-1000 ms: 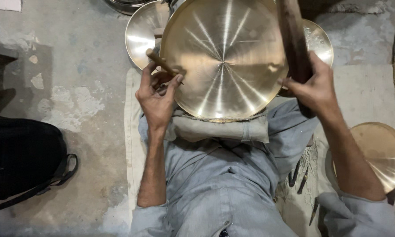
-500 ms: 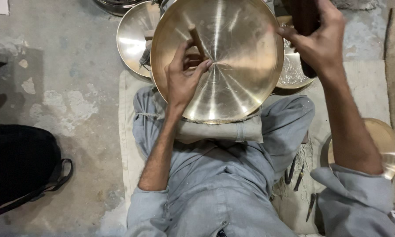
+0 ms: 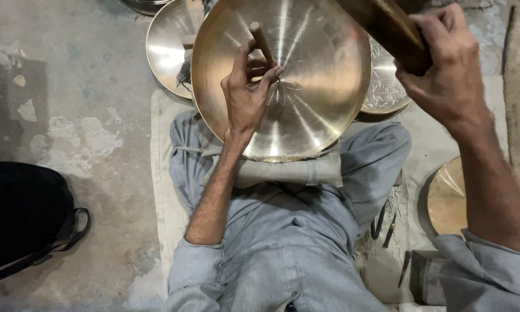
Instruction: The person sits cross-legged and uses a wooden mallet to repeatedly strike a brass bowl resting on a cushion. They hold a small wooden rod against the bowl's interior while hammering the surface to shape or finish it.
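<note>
The left hand (image 3: 245, 95) rested inside the large brass plate (image 3: 306, 86), its fingers closed around a short wooden punch (image 3: 262, 43) set against the metal. The plate leaned on the person's lap (grey trousers, folded cloth beneath). The right hand (image 3: 444, 63) gripped a dark wooden mallet (image 3: 387, 26), raised above the rim.

A shiny golden brass plate (image 3: 306, 86), grey-blue trousers (image 3: 283, 242), a black bag (image 3: 23, 219), a mottled grey floor (image 3: 69, 104).
</note>
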